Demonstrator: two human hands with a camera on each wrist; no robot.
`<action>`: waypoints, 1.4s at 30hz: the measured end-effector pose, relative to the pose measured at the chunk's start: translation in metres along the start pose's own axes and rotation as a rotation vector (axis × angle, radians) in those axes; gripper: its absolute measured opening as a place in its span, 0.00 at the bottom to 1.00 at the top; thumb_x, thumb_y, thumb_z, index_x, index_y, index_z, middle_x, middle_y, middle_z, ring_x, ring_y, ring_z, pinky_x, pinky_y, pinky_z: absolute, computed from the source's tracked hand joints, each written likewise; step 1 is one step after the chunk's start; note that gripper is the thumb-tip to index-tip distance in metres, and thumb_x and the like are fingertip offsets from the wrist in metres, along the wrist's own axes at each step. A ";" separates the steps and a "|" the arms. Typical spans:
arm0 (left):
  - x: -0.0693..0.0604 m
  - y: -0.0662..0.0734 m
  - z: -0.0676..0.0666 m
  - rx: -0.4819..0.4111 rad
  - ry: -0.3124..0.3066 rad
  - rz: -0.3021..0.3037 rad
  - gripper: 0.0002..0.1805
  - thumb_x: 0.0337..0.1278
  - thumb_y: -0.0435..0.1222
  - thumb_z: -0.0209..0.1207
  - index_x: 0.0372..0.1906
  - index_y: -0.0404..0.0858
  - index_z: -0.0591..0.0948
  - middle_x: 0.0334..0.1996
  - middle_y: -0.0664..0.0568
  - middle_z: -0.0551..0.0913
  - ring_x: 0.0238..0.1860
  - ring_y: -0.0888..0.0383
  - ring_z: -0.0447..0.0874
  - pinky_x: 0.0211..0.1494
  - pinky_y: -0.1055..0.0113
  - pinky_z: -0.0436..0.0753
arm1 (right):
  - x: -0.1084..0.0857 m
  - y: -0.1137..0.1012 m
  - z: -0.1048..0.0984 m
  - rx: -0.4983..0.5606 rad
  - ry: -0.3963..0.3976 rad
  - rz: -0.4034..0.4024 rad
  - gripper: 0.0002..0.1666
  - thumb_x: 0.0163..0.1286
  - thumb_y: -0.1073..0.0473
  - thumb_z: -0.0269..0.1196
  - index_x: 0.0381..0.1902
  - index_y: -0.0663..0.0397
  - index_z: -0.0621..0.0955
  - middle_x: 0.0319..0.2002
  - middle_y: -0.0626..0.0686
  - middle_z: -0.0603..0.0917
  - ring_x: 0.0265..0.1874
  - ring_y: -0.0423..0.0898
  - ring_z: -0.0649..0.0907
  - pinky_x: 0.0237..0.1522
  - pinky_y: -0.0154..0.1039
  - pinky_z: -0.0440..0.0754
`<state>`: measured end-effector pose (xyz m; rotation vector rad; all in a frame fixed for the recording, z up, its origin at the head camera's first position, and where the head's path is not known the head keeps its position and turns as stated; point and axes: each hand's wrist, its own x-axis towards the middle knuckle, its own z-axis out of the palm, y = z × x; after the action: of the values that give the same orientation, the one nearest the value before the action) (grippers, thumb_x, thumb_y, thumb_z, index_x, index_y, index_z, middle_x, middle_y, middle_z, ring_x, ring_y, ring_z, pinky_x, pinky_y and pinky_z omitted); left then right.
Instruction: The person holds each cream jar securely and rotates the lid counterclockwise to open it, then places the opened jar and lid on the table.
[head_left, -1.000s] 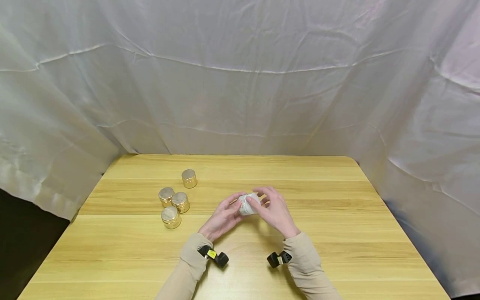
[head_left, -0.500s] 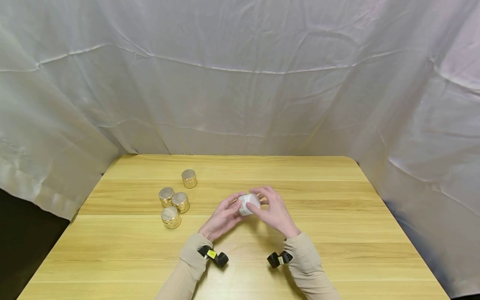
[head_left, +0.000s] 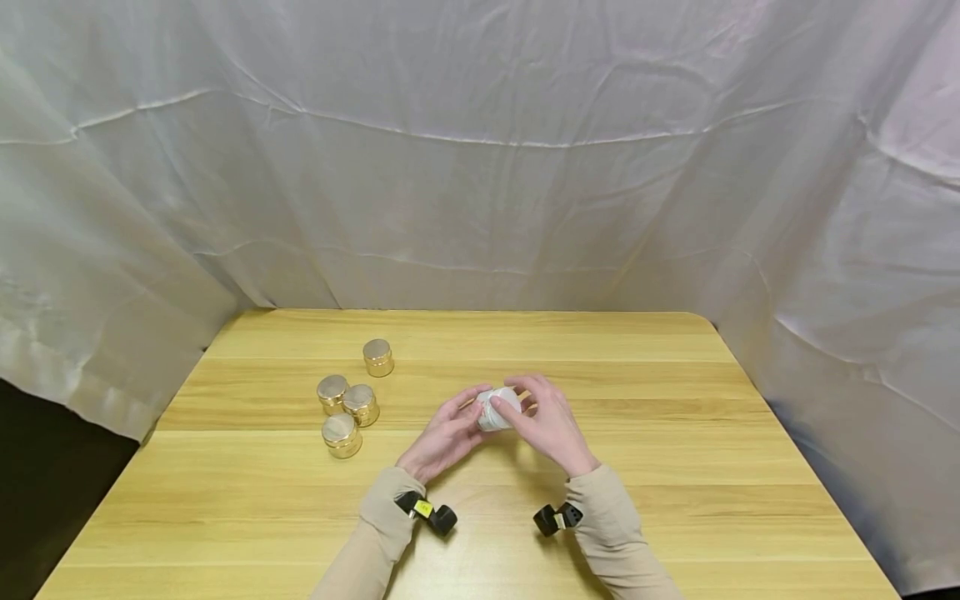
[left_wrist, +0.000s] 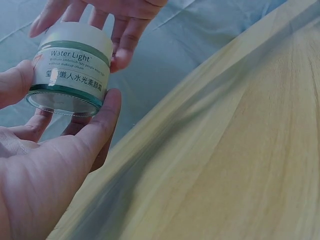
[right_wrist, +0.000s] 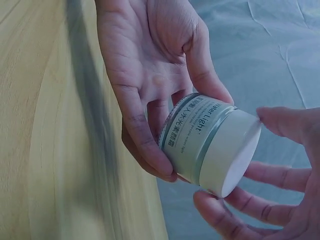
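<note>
A cream jar (left_wrist: 70, 72) has a pale label reading "Water Light", a clear greenish base and a white lid (right_wrist: 230, 152). My left hand (head_left: 444, 437) grips the jar's body, thumb on one side and fingers on the other. In the right wrist view the jar lies tilted, its lid towards my right hand (head_left: 553, 427). Thumb and fingertips of that hand hold the lid's rim from opposite sides. The lid sits on the jar. Both hands are above the middle of the wooden table (head_left: 645, 517).
Several gold-lidded jars stand left of my hands: one jar (head_left: 378, 358) farther back, the others, including a front jar (head_left: 342, 436), grouped closer. A grey-white curtain (head_left: 480, 208) hangs behind the table and along its sides. Each wrist wears a black camera (head_left: 427, 512).
The right hand's thumb and fingers shifted back around the lid half a second ago and now lie farther over it again. The left hand and jar stay in place.
</note>
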<state>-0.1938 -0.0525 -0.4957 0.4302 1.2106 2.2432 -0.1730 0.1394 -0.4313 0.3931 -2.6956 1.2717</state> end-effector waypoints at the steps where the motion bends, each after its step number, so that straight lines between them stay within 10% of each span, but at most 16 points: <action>1: 0.000 0.000 0.000 -0.001 -0.001 0.001 0.33 0.77 0.36 0.47 0.78 0.32 0.49 0.64 0.51 0.66 0.63 0.60 0.72 0.72 0.66 0.76 | 0.000 0.000 0.000 0.007 -0.004 -0.015 0.24 0.66 0.51 0.69 0.54 0.59 0.82 0.46 0.57 0.84 0.37 0.48 0.85 0.37 0.36 0.86; 8: 0.000 0.001 0.001 -0.023 0.002 -0.007 0.33 0.77 0.36 0.48 0.77 0.33 0.51 0.66 0.49 0.64 0.63 0.59 0.73 0.72 0.65 0.76 | -0.001 0.000 -0.002 0.061 -0.050 -0.041 0.24 0.64 0.56 0.70 0.56 0.58 0.82 0.51 0.58 0.82 0.45 0.53 0.84 0.48 0.49 0.89; 18: 0.000 0.001 0.000 -0.022 -0.002 -0.007 0.36 0.77 0.36 0.48 0.78 0.31 0.45 0.63 0.53 0.67 0.62 0.60 0.72 0.72 0.66 0.76 | 0.000 0.001 0.001 -0.021 -0.006 0.028 0.26 0.67 0.47 0.68 0.56 0.58 0.82 0.46 0.55 0.83 0.37 0.46 0.83 0.37 0.35 0.84; 42: 0.000 0.001 0.001 -0.008 0.009 -0.009 0.32 0.79 0.36 0.45 0.78 0.32 0.49 0.63 0.50 0.66 0.61 0.59 0.72 0.71 0.67 0.77 | -0.001 0.000 0.000 -0.048 -0.014 0.018 0.27 0.68 0.46 0.67 0.57 0.57 0.81 0.49 0.57 0.84 0.35 0.47 0.83 0.37 0.38 0.82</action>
<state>-0.1938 -0.0519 -0.4947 0.4111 1.2051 2.2439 -0.1717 0.1394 -0.4316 0.3740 -2.7415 1.2103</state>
